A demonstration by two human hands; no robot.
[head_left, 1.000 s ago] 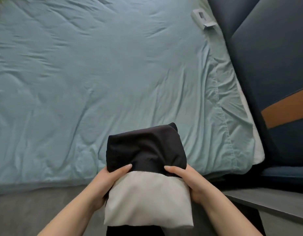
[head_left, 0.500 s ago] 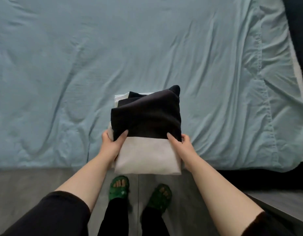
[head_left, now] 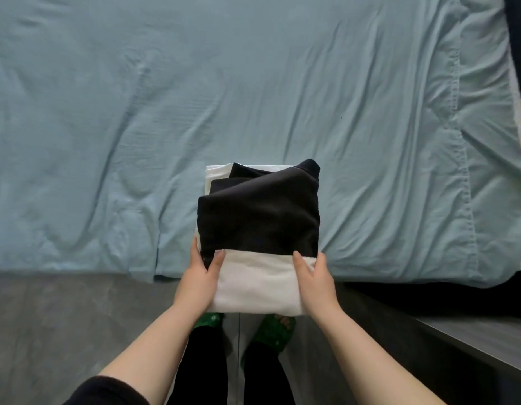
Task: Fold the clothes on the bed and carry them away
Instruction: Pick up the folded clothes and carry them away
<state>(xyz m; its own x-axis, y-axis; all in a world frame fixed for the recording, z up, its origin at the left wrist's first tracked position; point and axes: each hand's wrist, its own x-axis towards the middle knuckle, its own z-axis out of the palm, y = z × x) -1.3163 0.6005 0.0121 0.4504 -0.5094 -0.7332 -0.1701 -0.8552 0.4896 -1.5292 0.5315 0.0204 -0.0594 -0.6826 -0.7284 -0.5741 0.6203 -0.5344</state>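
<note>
Hands are gripping the folded clothes stack (head_left: pixel 259 229) at lower centre: left hand (head_left: pixel 199 277) and right hand (head_left: pixel 314 277), thumbs on top, fingers curled underneath.

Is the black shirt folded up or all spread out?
Folded. The black garment is a compact rectangle with layered edges, stacked on a folded white garment. The left hand and right hand grip the stack's sides.

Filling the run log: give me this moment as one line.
stage: carry | stack: black garment atop white garment, over bed edge | left hand grip: left side | right hand grip: right side
</note>
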